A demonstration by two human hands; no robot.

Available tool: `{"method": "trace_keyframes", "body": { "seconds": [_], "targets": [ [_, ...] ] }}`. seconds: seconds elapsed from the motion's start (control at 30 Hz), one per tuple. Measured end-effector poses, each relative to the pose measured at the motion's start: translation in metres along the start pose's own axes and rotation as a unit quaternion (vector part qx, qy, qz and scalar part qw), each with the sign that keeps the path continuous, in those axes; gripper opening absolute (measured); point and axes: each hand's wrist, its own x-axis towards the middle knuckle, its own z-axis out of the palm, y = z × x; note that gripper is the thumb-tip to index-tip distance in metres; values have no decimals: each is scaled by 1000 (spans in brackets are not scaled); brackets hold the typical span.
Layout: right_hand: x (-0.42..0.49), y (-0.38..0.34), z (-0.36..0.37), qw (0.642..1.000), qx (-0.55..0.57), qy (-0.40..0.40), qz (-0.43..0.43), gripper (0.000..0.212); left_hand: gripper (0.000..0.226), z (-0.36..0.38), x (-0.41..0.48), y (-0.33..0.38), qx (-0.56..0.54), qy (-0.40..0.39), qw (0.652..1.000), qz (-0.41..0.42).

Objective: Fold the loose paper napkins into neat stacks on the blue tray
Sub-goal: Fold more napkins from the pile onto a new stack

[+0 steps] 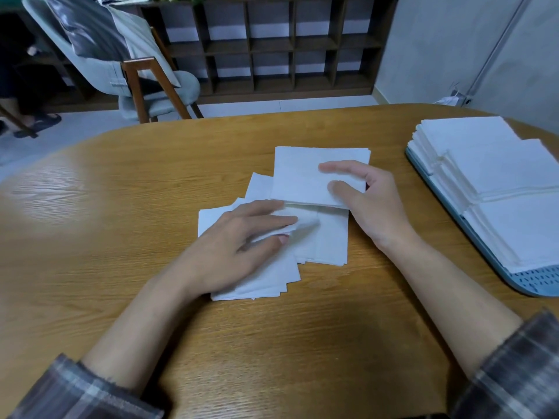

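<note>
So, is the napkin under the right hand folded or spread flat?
Folded. The napkin shows a doubled, layered near edge beside the right hand resting on it.

A lived-in room, most likely the dining corner of a home: a broad oval wooden table (121,207) stands on a pale tiled floor (84,128). Beyond it sits an upholstered chair (184,86) with slanted wooden legs, clothing (90,34) draped over its back. A dark wooden cubby shelf (272,49) lines the far wall, and at the left edge someone's feet rest in dark slippers (45,120) — house wear, not workshop or lab gear
</note>
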Motion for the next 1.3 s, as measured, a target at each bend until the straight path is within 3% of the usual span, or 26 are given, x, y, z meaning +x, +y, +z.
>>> {"method": "trace_keyframes", "body": {
  "seconds": [0.07, 0.23, 0.47, 0.67, 0.87, 1.0, 1.13, 1.2, 1.3],
  "targets": [
    [-1, -1, 0, 1000, 7, -13, -10, 30, 26, -2, 0, -1, -22, 26, 999, 16],
    [-3, -3, 0, 998, 27, -38, -37, 25, 18, -6, 4, -9, -76, 181, 980, 13],
    [-4, 0, 3, 997, 21, -66, -45, 24, 45, -3, 3, -7, -81, 84, 993, 12],
    [-5, -2, 3, 997, 19, -70, -41, 23, 64, -7, 1, -3, -117, 101, 988, 9],
    [-6, -3, 4, 995, 18, -79, -49, 23, 49, -10, -1, 1, -144, 75, 987, -7],
    [-7, -6, 4, 994, 14, -93, -48, 25, 45, -6, 2, -3, -87, 134, 986, 43],
    [-14, -9, 13, 990, 16, -132, -55, 21, 22, 0, 5, 0, -36, 196, 974, 104],
    [-14, -8, 18, 993, 11, -106, -60, 8, 18, 2, 6, 1, -24, 228, 968, 107],
    [-10, -6, 13, 999, 44, -14, -23, 10, 24, -2, 5, 1, -43, 269, 960, 68]
  ]
}}
